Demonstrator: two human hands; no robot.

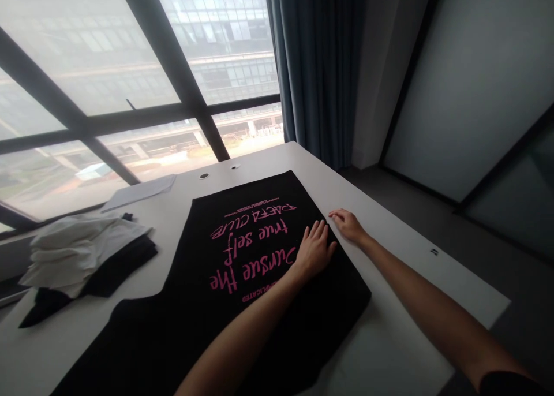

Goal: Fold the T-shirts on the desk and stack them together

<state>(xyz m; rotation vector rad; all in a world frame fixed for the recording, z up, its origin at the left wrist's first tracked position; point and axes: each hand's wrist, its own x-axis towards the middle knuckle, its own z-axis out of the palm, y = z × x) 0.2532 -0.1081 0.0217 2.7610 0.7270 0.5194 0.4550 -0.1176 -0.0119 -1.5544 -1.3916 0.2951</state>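
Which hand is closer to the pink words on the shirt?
Left. The left hand lies flat on the black shirt, right beside the pink words. The right hand rests farther off, at the shirt's edge.

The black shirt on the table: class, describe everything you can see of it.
The black shirt lies spread flat on the white table. It looks like soft cloth and is mostly smooth. Pink lettering, upside down from this view, reads "Pursue the true self", with smaller lines beyond it. The left hand rests palm down on the shirt near its right edge, and the right hand touches that edge with its fingertips.
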